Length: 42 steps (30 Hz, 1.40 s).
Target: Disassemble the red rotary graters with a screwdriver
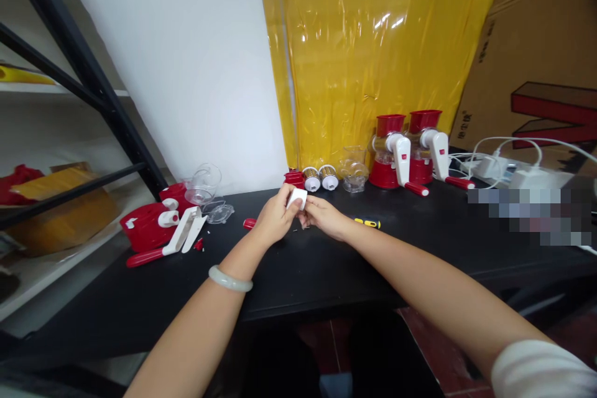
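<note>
Over the middle of the black table, my left hand (273, 216) grips a small white plastic part (297, 199), its thumb lying across the front. My right hand (328, 219) meets it from the other side, fingers bent against the part's lower right; whatever they pinch there is hidden. A red grip (249, 223) pokes out left of my left hand; whether it joins the white part is unclear. Tiny pieces (305, 227) lie just beneath my hands. Beyond them are a red plastic part (293, 178) and two metal grater drums (328, 178). A yellow-and-black tool handle (368, 222) lies behind my right wrist.
Two red-and-white rotary graters (389, 155) with cranks stand at the back right, beside clear plastic parts (354, 171). Leftward lie red grater bases (148, 226), a detached crank (180, 239) and clear covers (219, 213). White cables and adapters (527, 177) crowd the right end.
</note>
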Each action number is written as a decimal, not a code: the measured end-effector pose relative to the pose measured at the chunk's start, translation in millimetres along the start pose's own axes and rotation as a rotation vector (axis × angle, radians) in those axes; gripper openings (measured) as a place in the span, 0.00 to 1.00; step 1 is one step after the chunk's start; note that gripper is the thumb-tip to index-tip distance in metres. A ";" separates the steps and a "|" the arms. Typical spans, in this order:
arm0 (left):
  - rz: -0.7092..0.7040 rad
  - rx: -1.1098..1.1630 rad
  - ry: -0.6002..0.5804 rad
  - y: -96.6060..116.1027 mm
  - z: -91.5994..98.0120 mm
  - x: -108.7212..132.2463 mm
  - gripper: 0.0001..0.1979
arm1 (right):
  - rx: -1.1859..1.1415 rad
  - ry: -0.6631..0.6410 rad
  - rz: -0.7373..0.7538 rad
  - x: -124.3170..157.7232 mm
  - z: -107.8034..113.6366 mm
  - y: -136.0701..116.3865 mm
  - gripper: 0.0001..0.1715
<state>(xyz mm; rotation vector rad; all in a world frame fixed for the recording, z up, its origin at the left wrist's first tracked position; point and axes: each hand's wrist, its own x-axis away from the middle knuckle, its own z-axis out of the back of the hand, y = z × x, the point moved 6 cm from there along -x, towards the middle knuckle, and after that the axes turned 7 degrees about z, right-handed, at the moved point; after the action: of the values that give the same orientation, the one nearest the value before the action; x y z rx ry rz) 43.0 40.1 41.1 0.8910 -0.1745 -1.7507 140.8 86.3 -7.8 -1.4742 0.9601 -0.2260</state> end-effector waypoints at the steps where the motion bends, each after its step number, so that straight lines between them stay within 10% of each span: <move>1: 0.013 -0.019 0.015 0.6 1.3 0.0 0.18 | -0.035 0.016 0.003 -0.3 -1.5 0.6 0.23; 22: 0.061 0.036 0.161 8.3 15.7 -6.2 0.24 | -0.166 0.206 0.096 2.3 -12.9 -9.5 0.23; 32: 0.360 0.297 0.284 -41.4 56.4 -9.3 0.30 | -0.259 0.296 0.160 5.0 25.2 -50.1 0.19; 42: 0.636 0.242 0.065 -61.0 15.3 -4.7 0.31 | -0.179 0.172 0.020 6.0 13.4 -23.3 0.20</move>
<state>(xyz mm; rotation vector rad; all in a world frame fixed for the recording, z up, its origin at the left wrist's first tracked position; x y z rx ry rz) -12.8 62.6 22.0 0.9342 -0.5710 -1.1200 163.1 88.6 8.2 -1.6278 1.1573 -0.2606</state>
